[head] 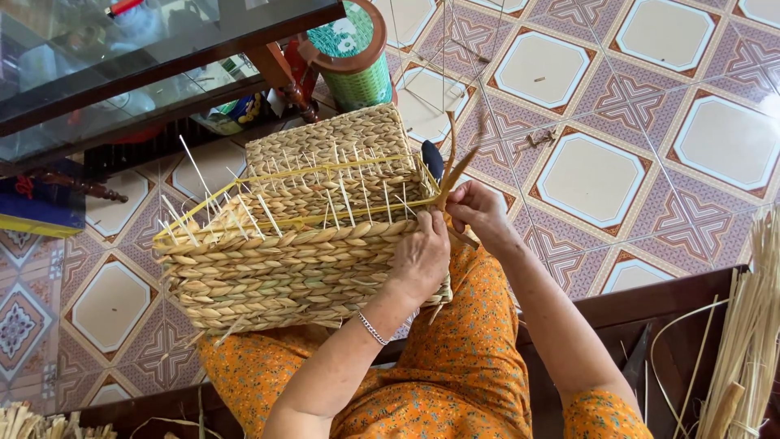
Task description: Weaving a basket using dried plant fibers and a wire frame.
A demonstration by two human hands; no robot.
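Observation:
A half-woven rectangular basket (284, 244) of braided straw rests on my lap, with thin white spokes and a yellow wire frame sticking out of its top. My left hand (421, 258), with a thin bracelet on the wrist, presses against the basket's near right corner. My right hand (478, 210) pinches tan straw strands (452, 175) that rise from that corner. My orange patterned trousers (463, 358) lie under the basket.
A bundle of loose dry straw (751, 341) leans at the right edge. A green cylindrical container (356, 57) stands on the patterned tile floor beyond the basket. A dark glass-topped table (122, 73) fills the upper left. A dark wooden bench edge (650, 301) runs beneath me.

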